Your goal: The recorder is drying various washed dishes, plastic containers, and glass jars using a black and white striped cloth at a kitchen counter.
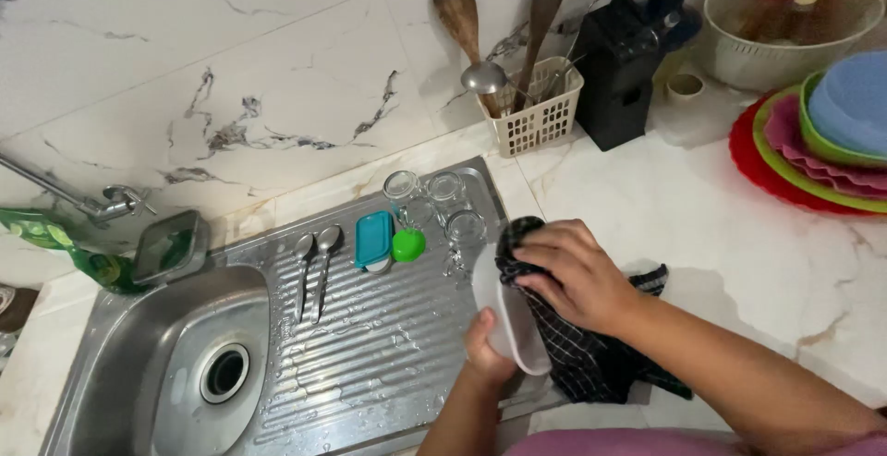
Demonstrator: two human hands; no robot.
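A green printed pouch (55,243) lies at the far left beside the sink (176,364); a teal lidded box (374,239) stands on the ribbed drainboard (370,345). Over the drainboard's right edge, the left hand (485,345) grips a white container (513,317) from below, fingers clamped on its rim. The right hand (573,276), palm down with fingers curled, presses a dark checked cloth (582,354) against it.

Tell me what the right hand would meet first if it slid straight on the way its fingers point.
The right hand, pressing a dark checked cloth into a white container, points up-left. It would probably meet the clear glasses on the drainboard first, though depth is unclear.
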